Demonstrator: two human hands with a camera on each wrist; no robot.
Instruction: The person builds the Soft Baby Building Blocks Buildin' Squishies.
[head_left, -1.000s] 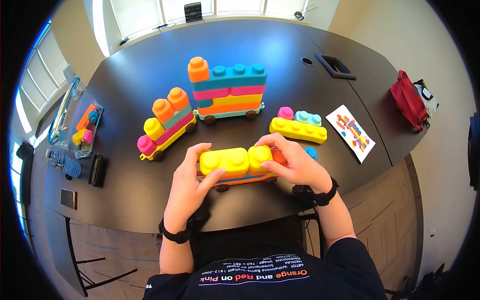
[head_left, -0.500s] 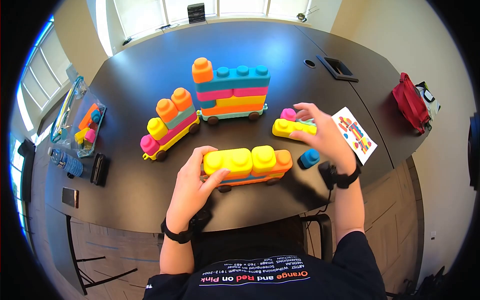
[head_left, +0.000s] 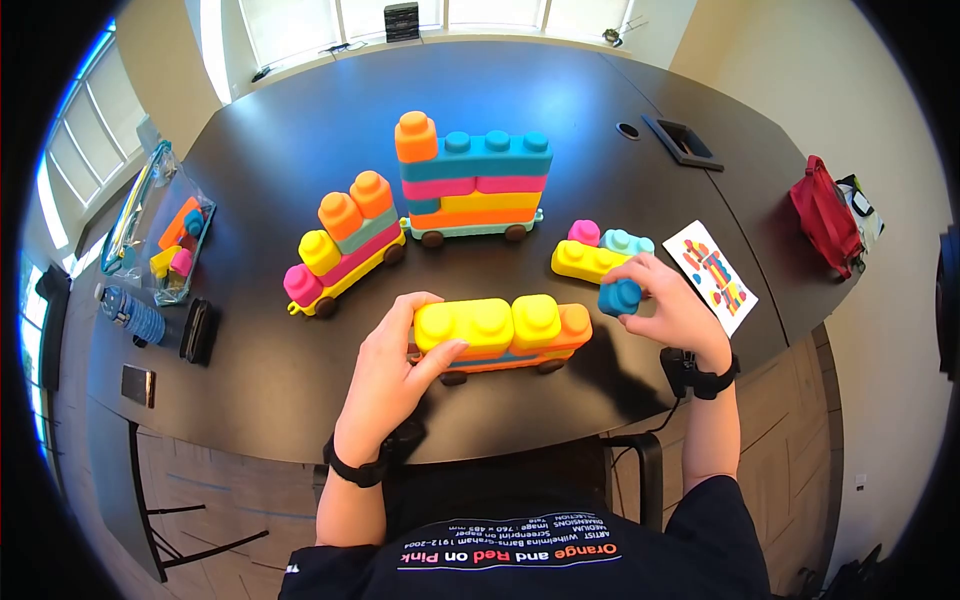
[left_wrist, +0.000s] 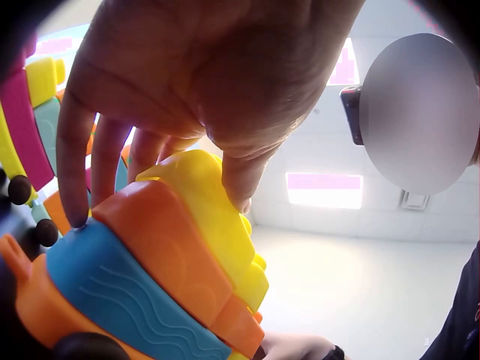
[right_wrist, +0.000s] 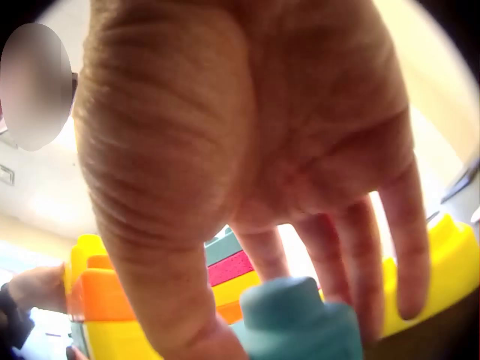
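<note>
My left hand [head_left: 380,375] holds the near end of a small wheeled block car [head_left: 563,345], its thumb on a long yellow block [head_left: 465,325]. In the left wrist view that car shows an orange base, a blue wavy block [left_wrist: 124,281] and an orange block [left_wrist: 161,229] under the yellow. A one-stud yellow block [head_left: 535,322] sits beside the long one on top. To the right, my right hand [head_left: 685,312] pinches a one-stud blue block [head_left: 618,297] between thumb and fingers. The block's stud points up in the right wrist view.
Behind stand a stepped block car [head_left: 350,245] and a taller one [head_left: 480,185]. A yellow bar [head_left: 575,262] with pink and light-blue blocks lies near a picture card [head_left: 712,275]. At left are a clear bag [head_left: 140,245], a water bottle [head_left: 132,315] and a black case [head_left: 197,332].
My right hand has left the top of the car, moved right and taken hold of the blue block. My left hand keeps its hold on the car.
</note>
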